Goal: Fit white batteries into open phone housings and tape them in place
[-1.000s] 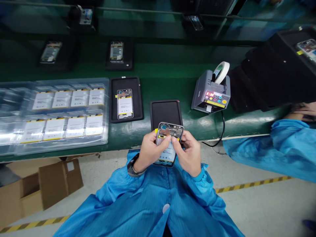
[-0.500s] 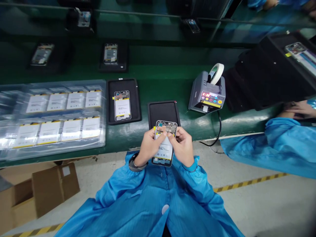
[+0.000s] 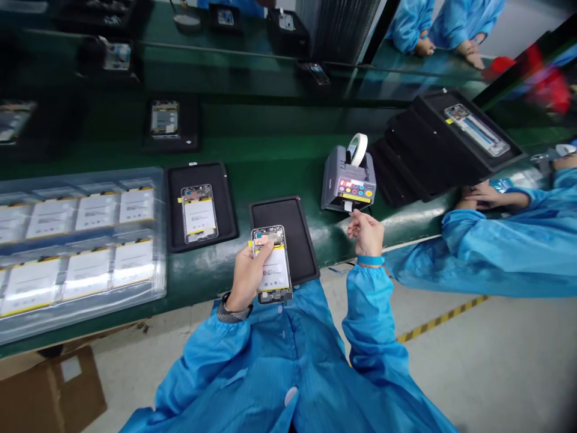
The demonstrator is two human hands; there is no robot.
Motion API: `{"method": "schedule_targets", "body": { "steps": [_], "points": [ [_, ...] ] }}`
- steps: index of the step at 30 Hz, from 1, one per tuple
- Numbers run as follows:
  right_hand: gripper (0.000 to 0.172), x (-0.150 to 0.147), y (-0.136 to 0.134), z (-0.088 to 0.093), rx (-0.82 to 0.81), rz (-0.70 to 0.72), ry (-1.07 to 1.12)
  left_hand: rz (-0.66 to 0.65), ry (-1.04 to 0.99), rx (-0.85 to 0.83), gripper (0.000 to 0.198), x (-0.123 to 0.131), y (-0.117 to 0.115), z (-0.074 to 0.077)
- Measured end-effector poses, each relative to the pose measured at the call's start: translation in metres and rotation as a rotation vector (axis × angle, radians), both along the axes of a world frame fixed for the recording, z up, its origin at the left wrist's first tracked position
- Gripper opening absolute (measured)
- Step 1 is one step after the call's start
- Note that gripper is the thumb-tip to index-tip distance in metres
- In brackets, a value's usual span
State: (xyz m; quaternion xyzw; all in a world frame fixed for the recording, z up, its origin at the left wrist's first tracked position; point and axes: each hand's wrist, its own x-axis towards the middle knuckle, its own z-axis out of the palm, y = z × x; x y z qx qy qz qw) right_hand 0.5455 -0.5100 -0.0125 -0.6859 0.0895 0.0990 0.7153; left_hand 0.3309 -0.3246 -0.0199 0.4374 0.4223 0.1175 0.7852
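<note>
My left hand (image 3: 250,269) grips an opened phone (image 3: 276,270) by its left side, the thumb over its upper inner parts. A white battery with yellow edges shows inside it. Behind the phone lies a black tray (image 3: 295,234) with a bare inside. My right hand (image 3: 366,233) is at the front of a grey tape dispenser (image 3: 348,180), its bent fingers just below a short white tape end (image 3: 348,205). Whether the fingertips touch the tape cannot be made out. A roll of white tape (image 3: 357,149) stands on top of the dispenser.
Clear plastic trays of batteries (image 3: 161,252) lie at the left. Beside them a black tray (image 3: 228,204) holds another opened phone (image 3: 199,213). Stacked black trays (image 3: 419,150) stand at the right, near another person's blue sleeve (image 3: 487,255). More phones sit farther back.
My right hand has let go of the phone and moved right to the tape dispenser. My left hand still holds the phone, now slightly tilted. The view has shifted right.
</note>
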Motion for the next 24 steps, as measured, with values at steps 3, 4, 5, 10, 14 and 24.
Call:
{"method": "schedule_targets", "body": {
  "steps": [3,4,5,10,14,24],
  "points": [
    [0.039,0.003,0.008,0.004,-0.003,-0.007,-0.007,0.021,0.003,0.005,0.060,0.000,0.004,0.001],
    [0.039,0.003,0.010,0.005,-0.009,-0.007,-0.012,0.027,0.005,0.017,0.059,-0.001,0.005,0.001],
    [0.039,0.003,0.011,0.006,-0.018,-0.009,-0.020,0.033,0.007,0.032,0.059,-0.001,0.006,0.001],
    [0.029,0.003,0.015,0.004,-0.067,-0.060,-0.091,0.069,0.004,0.091,0.058,-0.001,0.008,0.002],
    [0.021,0.002,0.018,0.001,-0.040,-0.081,-0.118,0.087,0.008,0.028,0.062,0.000,0.010,0.001],
    [0.013,-0.023,0.024,0.009,-0.046,-0.102,-0.228,0.163,-0.059,0.023,0.069,0.011,0.023,-0.006]
  ]
}}
